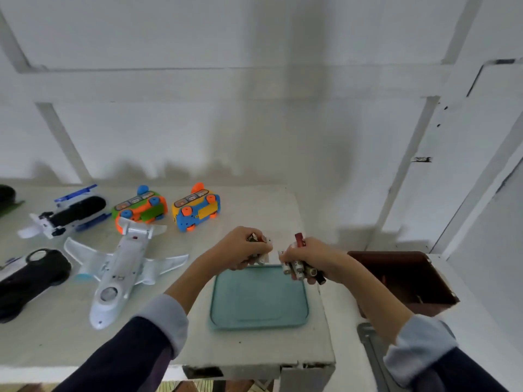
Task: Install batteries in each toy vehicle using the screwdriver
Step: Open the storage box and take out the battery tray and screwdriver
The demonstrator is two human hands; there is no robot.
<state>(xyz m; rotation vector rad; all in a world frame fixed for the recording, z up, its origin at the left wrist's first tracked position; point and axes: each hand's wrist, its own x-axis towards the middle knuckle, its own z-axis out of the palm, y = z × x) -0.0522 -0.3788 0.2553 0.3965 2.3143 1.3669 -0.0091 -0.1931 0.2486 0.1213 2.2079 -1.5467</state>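
Above the smooth teal tray (259, 318), both hands (243, 248) (308, 257) grip cylindrical batteries (297, 268).

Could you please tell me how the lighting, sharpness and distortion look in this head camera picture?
Head view: soft, even light, a broad grey shadow on the white wall; wide-angle bending of wall lines near the edges; the left hand and right hand gripping the cylindrical batteries look slightly blurred.

White room, worn white table

A white panelled wall (254, 80) with raised battens rises beyond the hands, carrying soft grey shadows. Beneath them a chipped pale tabletop (254, 349) ends in a rough front edge; to their right stands a dark brown wooden box (407, 275).
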